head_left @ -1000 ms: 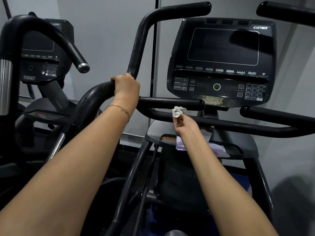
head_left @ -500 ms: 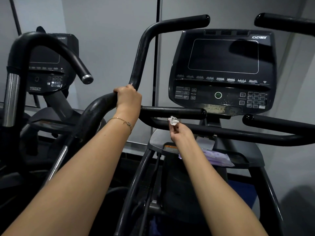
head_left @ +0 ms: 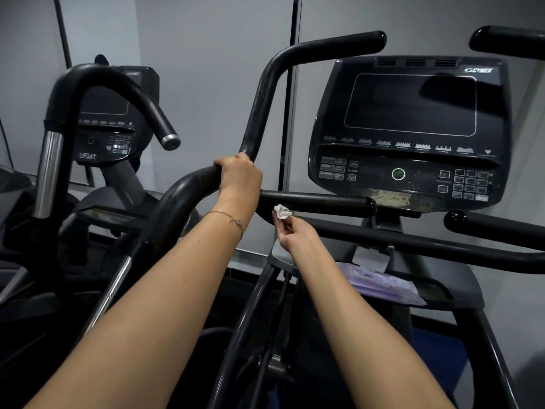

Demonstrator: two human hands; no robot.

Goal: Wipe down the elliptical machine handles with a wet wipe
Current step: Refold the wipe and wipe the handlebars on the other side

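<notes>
My left hand (head_left: pixel 239 175) is wrapped around the bend of the elliptical's black left moving handle (head_left: pixel 262 104), which rises and curves right above it. My right hand (head_left: pixel 296 234) pinches a small crumpled white wet wipe (head_left: pixel 282 211) with its fingertips. The wipe touches the underside of the short horizontal fixed handle (head_left: pixel 318 202), near its left end, just right of my left wrist. A second black handle tip (head_left: pixel 507 39) shows at the top right.
The black console (head_left: pixel 410 128) with its dark screen and keypad stands right of centre. A purple pack of wipes (head_left: pixel 380 278) with its lid flipped up lies on the tray under the console. A long lower bar (head_left: pixel 442 246) runs right. A neighbouring machine (head_left: pixel 103 122) stands at left.
My right hand with the wipe has slid left along the underside of the fixed handle, closer to my left wrist. The view has tilted up slightly. My left hand keeps its grip.
</notes>
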